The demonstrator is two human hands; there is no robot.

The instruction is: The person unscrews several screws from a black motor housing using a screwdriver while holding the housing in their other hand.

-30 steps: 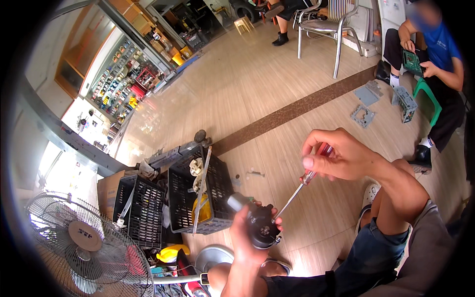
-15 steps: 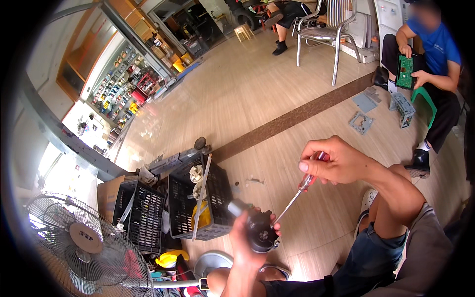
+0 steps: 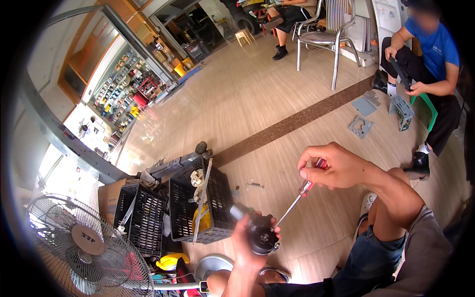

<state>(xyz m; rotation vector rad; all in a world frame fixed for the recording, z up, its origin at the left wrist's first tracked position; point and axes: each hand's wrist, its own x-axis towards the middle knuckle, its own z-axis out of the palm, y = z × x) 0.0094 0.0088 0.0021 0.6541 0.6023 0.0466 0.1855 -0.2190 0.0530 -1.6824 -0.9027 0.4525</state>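
Observation:
My left hand [image 3: 243, 243] is wrapped round a black round motor-like part [image 3: 262, 233], which has a grey cylindrical stub [image 3: 239, 210] on its upper left. In my right hand [image 3: 332, 166] is a screwdriver [image 3: 295, 204] with a clear red handle, pinched between thumb and fingers. Its metal shaft slants down to the left, and the tip meets the right side of the black part. Whether it sits in a screw I cannot make out.
Black plastic crates [image 3: 217, 208] stand to the left, beside a standing fan [image 3: 86, 237] and a metal basin [image 3: 213, 265]. At the right a co-worker in a blue shirt [image 3: 438, 42] holds a dark panel [image 3: 400, 74]; grey metal parts [image 3: 360, 126] lie on the floor near them.
My right hand and the screwdriver handle have shifted slightly, with the tip still at the black part. The co-worker has turned the panel so its green board face no longer shows.

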